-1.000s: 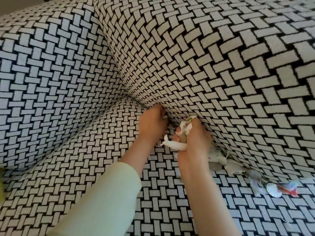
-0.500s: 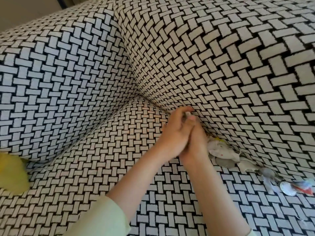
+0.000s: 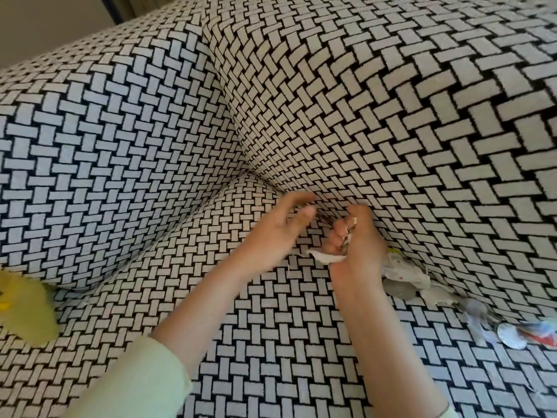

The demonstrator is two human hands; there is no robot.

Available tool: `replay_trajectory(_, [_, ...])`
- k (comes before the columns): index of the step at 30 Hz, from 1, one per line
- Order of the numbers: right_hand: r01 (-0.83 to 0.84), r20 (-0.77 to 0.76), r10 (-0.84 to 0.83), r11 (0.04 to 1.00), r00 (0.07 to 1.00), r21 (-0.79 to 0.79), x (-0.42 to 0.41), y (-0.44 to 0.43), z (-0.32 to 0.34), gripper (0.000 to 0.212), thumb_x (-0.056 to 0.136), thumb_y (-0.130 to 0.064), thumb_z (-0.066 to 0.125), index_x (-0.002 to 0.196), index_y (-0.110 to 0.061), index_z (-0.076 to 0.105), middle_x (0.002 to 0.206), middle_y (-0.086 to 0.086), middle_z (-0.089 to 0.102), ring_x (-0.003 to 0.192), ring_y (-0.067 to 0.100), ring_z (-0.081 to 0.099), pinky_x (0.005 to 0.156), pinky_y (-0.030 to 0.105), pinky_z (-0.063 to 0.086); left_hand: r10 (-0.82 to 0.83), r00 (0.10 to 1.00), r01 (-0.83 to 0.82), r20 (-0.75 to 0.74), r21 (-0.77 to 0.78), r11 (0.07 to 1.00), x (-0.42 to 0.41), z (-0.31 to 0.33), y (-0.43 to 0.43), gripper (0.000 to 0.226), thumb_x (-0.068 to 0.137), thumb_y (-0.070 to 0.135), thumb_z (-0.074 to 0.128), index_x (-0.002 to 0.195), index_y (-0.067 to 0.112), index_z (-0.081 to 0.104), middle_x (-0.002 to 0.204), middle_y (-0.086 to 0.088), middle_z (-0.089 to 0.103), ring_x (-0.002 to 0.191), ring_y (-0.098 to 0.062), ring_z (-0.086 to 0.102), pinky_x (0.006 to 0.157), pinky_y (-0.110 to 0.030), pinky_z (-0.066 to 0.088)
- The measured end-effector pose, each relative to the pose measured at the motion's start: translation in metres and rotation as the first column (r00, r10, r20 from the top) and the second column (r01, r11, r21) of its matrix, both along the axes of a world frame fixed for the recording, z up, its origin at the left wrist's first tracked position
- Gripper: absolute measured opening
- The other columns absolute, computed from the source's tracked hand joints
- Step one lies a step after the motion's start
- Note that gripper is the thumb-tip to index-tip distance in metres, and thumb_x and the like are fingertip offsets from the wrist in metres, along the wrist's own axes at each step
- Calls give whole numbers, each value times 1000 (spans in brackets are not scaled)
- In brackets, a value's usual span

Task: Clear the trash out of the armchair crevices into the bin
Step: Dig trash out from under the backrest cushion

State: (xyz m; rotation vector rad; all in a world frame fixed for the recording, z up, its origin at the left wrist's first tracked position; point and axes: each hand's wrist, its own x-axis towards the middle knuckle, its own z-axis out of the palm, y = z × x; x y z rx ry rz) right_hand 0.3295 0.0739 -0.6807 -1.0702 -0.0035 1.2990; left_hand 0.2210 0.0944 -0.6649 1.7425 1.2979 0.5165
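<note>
Trash scraps (image 3: 327, 257) sit bunched in the right hand (image 3: 355, 239), fingers curled round them to gather a batch, left hand (image 3: 277, 233) loose and empty beside the seat-back crevice (image 3: 271, 184), more wrappers (image 3: 405, 274) wedged along it rightward, bin unseen.

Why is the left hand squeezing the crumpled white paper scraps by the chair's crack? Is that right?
No. The head view shows the right hand squeezing the crumpled white paper scraps by the black-and-white woven armchair crack; the left hand holds nothing.
</note>
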Motion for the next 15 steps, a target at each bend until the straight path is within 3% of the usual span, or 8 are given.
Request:
replay_trajectory(4, [5, -59, -6, 1000, 998, -5, 3, 1, 2, 39, 84, -10, 46, 49, -20, 31, 39, -6, 31, 33, 8, 22, 36, 12, 18, -32, 985, 33, -168, 2, 999, -19, -11, 10, 42, 83, 21, 67, 120, 29, 49, 124, 15, 48, 117, 1, 39, 98, -14, 24])
replay_trajectory(7, [11, -46, -12, 1000, 999, -9, 2, 1, 4, 40, 83, -9, 44, 47, -19, 32, 38, -6, 33, 33, 8, 23, 36, 13, 18, 51, 996, -46, -73, 72, 996, -11, -24, 11, 38, 77, 15, 72, 108, 29, 54, 106, 16, 59, 104, 1, 52, 93, -6, 30])
replay_trajectory(9, [10, -34, -11, 1000, 999, -8, 2, 1, 5, 40, 83, -9, 44, 46, -19, 32, 38, -6, 33, 33, 9, 23, 35, 13, 18, 170, 985, -169, -1, 124, 978, -6, -25, 14, 30, 79, 11, 70, 99, 26, 54, 90, 13, 65, 87, 5, 57, 77, 7, 31])
replay_trajectory(12, [12, -14, -12, 1000, 1000, -15, 1, 2, 6, 37, 83, -10, 46, 49, -18, 33, 39, -5, 34, 33, 9, 24, 35, 15, 18, 207, 977, -197, -39, 189, 962, 0, -23, 20, 25, 83, 6, 65, 93, 23, 50, 75, 11, 64, 71, 9, 54, 63, 6, 35])
replay_trajectory(15, [21, -10, -21, 1000, 1000, -9, 1, 2, 5, 38, 84, -11, 47, 49, -18, 34, 40, -4, 35, 34, 9, 25, 35, 15, 17, 162, 987, -161, 1, 96, 982, -11, -14, 15, 30, 83, 5, 64, 88, 27, 45, 76, 7, 67, 73, 1, 60, 68, 0, 40])
